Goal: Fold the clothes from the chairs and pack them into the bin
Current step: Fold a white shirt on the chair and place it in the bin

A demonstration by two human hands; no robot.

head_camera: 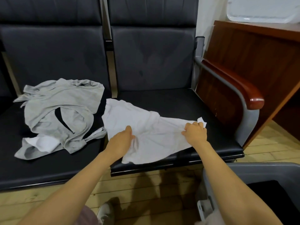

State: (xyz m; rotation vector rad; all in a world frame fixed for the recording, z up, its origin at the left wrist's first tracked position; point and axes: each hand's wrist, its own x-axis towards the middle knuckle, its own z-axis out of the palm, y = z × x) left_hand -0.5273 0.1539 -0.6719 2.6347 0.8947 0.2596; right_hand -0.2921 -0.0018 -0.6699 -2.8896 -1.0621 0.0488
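Counting what my feed gives me: two black chairs joined side by side, the left chair (48, 168) and the right chair (170, 103), one grey bin (259, 171) on the floor at the lower right, and two hands. One white garment (146, 127) lies spread and creased on the right chair's seat, reaching to its front edge. On the left chair's seat sits one crumpled heap of grey clothing (65, 108). How many pieces it holds I cannot tell, though one smaller white piece (42, 142) pokes out at its near side. Both bare forearms reach forward over the floor to the right seat. The left hand (121, 142) rests palm-down on the white garment near its middle, its fingers (129, 129) curled and bunching a fold of cloth. The right hand (195, 133) is at the garment's right end, knuckles up, fingers closed round the edge, a corner sticking out beyond them.
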